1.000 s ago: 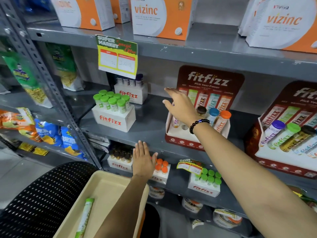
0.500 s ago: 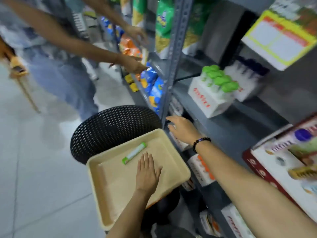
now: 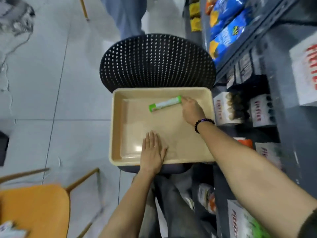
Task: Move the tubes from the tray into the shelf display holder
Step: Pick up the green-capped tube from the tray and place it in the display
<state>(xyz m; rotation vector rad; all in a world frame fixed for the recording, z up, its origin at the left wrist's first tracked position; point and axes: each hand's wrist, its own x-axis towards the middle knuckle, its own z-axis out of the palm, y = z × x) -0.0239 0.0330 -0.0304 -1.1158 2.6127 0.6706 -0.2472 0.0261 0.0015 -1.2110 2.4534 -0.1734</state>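
Observation:
A single green-capped tube (image 3: 164, 103) lies on its side in the far part of the beige tray (image 3: 118, 127), which rests on a black perforated chair (image 3: 157, 60). My right hand (image 3: 192, 110) reaches over the tray and its fingertips touch the tube's right end; the fingers are not closed around it. My left hand (image 3: 152, 152) lies flat, fingers apart, on the tray's near edge. The shelf display holder is out of view.
Grey metal shelving (image 3: 274, 69) stands at the right with white boxes of tubes (image 3: 228, 109) and blue snack bags (image 3: 226, 24). Another person's legs (image 3: 127, 16) stand beyond the chair. An orange chair (image 3: 32, 208) sits at lower left on the tiled floor.
The view has swung down from the shelf to the tray. My right hand came off the shelf display and moved down into the tray to the tube. My left hand stays on the tray.

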